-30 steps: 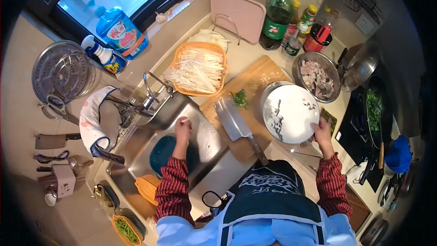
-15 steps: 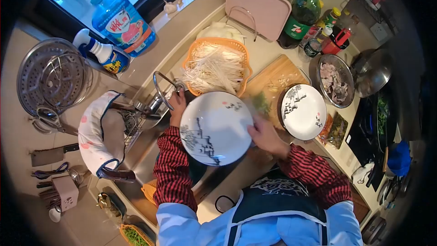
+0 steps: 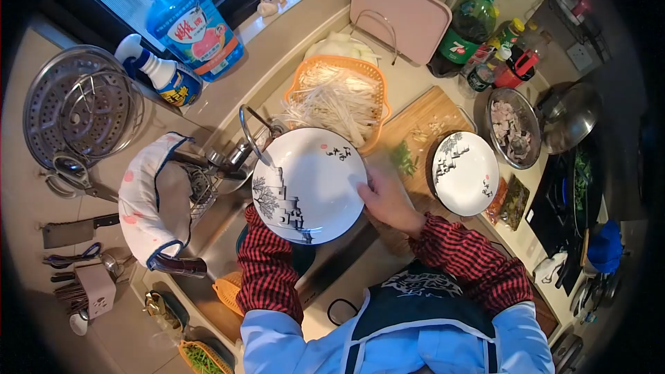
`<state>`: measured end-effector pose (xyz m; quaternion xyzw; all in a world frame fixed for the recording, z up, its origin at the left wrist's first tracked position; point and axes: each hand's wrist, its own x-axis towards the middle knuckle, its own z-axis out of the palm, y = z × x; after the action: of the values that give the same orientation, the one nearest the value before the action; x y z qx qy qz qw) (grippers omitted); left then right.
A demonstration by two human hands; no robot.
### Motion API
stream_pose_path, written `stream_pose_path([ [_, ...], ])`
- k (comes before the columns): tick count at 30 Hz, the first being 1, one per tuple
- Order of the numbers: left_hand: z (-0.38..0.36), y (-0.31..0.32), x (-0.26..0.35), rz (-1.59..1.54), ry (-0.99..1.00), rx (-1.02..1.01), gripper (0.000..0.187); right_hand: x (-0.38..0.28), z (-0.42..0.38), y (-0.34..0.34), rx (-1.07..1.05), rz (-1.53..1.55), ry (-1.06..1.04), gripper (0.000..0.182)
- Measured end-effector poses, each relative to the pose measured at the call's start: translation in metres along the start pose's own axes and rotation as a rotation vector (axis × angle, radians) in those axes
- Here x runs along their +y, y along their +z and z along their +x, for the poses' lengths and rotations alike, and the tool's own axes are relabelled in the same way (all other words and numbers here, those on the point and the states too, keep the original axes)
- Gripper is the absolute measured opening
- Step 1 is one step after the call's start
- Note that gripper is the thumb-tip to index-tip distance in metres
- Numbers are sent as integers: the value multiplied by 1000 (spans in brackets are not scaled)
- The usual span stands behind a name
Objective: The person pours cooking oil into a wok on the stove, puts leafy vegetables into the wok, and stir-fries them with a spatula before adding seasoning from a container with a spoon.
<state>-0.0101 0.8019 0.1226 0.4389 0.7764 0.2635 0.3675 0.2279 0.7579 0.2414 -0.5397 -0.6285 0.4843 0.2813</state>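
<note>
My right hand [image 3: 389,199] grips the right rim of a white plate [image 3: 315,183] with a black landscape drawing, thumb on its face. The plate is tilted over the sink [image 3: 346,260]. My left arm, in a red-and-black checked sleeve [image 3: 267,263], reaches up behind the plate, which hides the left hand and its fingers. The curved faucet [image 3: 246,125] stands just past the plate's upper left edge. Beyond the plate is an orange basket [image 3: 383,114] of enoki mushrooms [image 3: 336,100]. A second matching plate [image 3: 465,173] rests on the right, by the wooden cutting board [image 3: 429,114].
A metal bowl of meat [image 3: 511,128] and a wok [image 3: 582,180] with greens are at right. Soda bottles [image 3: 467,31] stand at the back. Detergent [image 3: 197,31] and a spray bottle [image 3: 159,73] line the window side. A cleaver [image 3: 69,232] hangs at left.
The plate has moved left and slightly up with my right hand. My left hand, seen at the faucet before, is now hidden behind the plate.
</note>
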Motion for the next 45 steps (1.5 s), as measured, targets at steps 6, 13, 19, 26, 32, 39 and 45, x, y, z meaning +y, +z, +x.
stream_pose_path([
  [6, 0, -2, -10, -186, -37, -10, 44, 16, -1, 8, 46, 181, -4, 26],
  [13, 5, 0, -20, -416, -92, -31, 45, 11, -2, 4, 46, 55, 39, 27],
  [19, 14, 9, -31, -734, -162, -142, 46, 38, -6, -6, 141, 32, -51, 26],
  [26, -137, 37, 44, -1136, -298, -297, 45, 91, -77, -78, 138, 35, 25, 28],
  [32, -234, 73, 129, -618, 108, -633, 39, 102, -178, -161, 227, 320, 31, 35],
  [39, -312, 159, 230, -588, 122, -800, 43, 113, -351, -370, 386, -200, -6, 26],
  [45, -383, 256, 293, -674, 226, -884, 38, 160, -513, -567, 627, -1375, 68, 30],
])
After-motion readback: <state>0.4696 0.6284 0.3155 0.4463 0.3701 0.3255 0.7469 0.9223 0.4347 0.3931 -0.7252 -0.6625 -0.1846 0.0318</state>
